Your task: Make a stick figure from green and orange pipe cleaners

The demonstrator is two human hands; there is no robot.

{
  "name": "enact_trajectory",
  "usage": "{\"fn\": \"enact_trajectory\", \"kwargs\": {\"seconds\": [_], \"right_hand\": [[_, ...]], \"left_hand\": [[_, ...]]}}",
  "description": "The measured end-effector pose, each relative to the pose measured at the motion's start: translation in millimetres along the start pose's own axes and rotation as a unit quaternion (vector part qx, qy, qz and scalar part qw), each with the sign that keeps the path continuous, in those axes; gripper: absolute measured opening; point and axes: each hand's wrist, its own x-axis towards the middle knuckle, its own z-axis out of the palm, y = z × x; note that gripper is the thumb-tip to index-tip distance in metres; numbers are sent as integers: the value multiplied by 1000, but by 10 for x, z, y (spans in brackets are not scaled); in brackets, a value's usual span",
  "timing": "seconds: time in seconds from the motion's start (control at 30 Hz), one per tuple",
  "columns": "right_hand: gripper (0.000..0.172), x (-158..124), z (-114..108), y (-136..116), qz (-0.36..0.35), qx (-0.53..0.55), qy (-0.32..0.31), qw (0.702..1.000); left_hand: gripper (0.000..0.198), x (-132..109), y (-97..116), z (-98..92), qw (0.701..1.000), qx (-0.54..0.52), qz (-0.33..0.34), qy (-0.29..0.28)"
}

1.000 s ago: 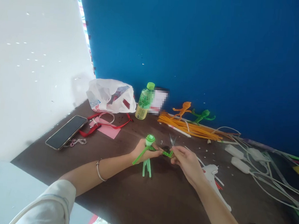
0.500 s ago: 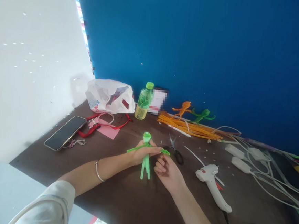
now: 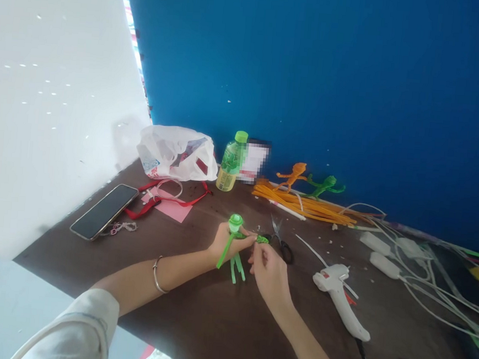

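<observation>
A bright green pipe-cleaner figure (image 3: 234,245) with a round head is held just above the dark table (image 3: 220,322). My left hand (image 3: 228,244) is closed around its body from the left. My right hand (image 3: 269,269) pinches the tip of the figure's right arm near the scissors. The small scissors (image 3: 281,239) lie on the table just beyond my right hand, untouched. A white glue gun (image 3: 340,298) lies to the right of my right hand.
A phone (image 3: 105,211), a red lanyard on pink paper (image 3: 169,203), a white plastic bag (image 3: 177,153) and a green bottle (image 3: 231,162) are at the back left. Orange pipe cleaners (image 3: 304,205), two small figures (image 3: 309,179) and white cables (image 3: 415,260) lie along the blue wall.
My right hand laid the scissors down on the table and came back to the figure's arm. The figure turned in my left hand, its left arm now pointing down.
</observation>
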Motion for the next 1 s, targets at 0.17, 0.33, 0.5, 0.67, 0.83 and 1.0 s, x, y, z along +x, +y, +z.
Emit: {"fn": "enact_trajectory", "kwargs": {"seconds": [0.17,0.33,0.5,0.67,0.83,1.0], "right_hand": [[25,74,-149,85,-254,-380,44,888],[22,226,-356,101,-353,-383,-30,853],[26,394,-537,35,-171,-144,-170,960],[27,475,-608,31,92,211,-362,903],[23,354,-382,106,167,433,-312,829],[24,201,-81,67,108,418,-138,891]], "left_hand": [[25,28,-66,5,1000,14,21,-6],[24,42,-72,-11,998,49,10,-27],[27,36,-21,-31,997,29,-20,-71],[28,32,1,-65,992,-11,-56,-112],[30,32,7,-48,973,-160,-126,-111],[31,47,-5,-27,958,-224,-147,-105]]}}
